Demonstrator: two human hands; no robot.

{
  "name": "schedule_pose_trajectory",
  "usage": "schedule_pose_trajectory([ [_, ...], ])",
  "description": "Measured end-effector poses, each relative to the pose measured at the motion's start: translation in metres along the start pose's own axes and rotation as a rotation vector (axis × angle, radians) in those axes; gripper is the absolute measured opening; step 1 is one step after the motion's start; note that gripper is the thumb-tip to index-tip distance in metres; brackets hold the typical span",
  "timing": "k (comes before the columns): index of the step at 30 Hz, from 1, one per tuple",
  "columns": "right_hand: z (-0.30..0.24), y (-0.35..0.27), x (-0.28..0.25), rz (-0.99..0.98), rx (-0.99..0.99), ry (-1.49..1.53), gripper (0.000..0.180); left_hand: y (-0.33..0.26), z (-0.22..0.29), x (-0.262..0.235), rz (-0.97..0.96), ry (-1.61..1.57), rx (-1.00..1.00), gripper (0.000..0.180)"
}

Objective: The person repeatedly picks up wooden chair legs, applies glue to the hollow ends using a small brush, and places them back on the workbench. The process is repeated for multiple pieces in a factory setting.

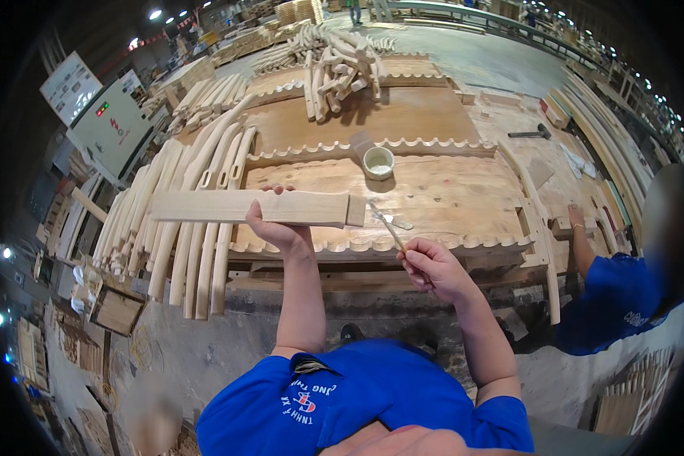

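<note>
My left hand (285,230) is closed around a pale wooden chair leg (205,207), held level over the workbench (448,186). At the leg's right end a narrower tenon sticks out. Between the fingers and thumb of my right hand (436,270) is a thin-handled brush (392,230). Its tip is close to the tenon; whether the two touch I cannot tell. Beyond the brush stands a round, light-coloured cup (378,163) with pale contents. A whitish flat scrap or smear (400,222) lies on the bench near the brush.
Several curved wooden pieces (194,220) lie stacked at the left, overhanging the bench edge. A scalloped wooden rail (433,146) crosses behind the cup. Farther back is a heap of wooden parts (342,68). A hammer (530,133) lies at right, near a blue-shirted co-worker (608,300).
</note>
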State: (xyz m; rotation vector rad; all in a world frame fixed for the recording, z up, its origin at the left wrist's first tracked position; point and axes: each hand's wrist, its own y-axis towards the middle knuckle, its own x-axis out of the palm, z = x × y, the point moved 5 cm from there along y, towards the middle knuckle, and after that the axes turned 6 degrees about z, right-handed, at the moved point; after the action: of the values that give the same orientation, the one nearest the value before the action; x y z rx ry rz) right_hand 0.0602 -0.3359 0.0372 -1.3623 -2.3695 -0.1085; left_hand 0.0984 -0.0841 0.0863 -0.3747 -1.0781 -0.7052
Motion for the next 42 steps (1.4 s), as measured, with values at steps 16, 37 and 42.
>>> schedule_pose_trajectory([
  [16,-0.021,0.013,-0.013,0.344,-0.403,-0.805,0.014,-0.015,-0.005,0.006,0.024,0.083,0.067,0.030],
  [37,-0.049,-0.006,-0.019,0.515,-1.072,-1.295,0.008,-0.012,-0.012,0.005,0.144,0.197,0.048,0.028],
  [42,-0.050,-0.011,-0.022,0.425,-1.029,-1.230,0.009,-0.010,-0.017,0.001,0.132,0.201,0.028,0.029],
])
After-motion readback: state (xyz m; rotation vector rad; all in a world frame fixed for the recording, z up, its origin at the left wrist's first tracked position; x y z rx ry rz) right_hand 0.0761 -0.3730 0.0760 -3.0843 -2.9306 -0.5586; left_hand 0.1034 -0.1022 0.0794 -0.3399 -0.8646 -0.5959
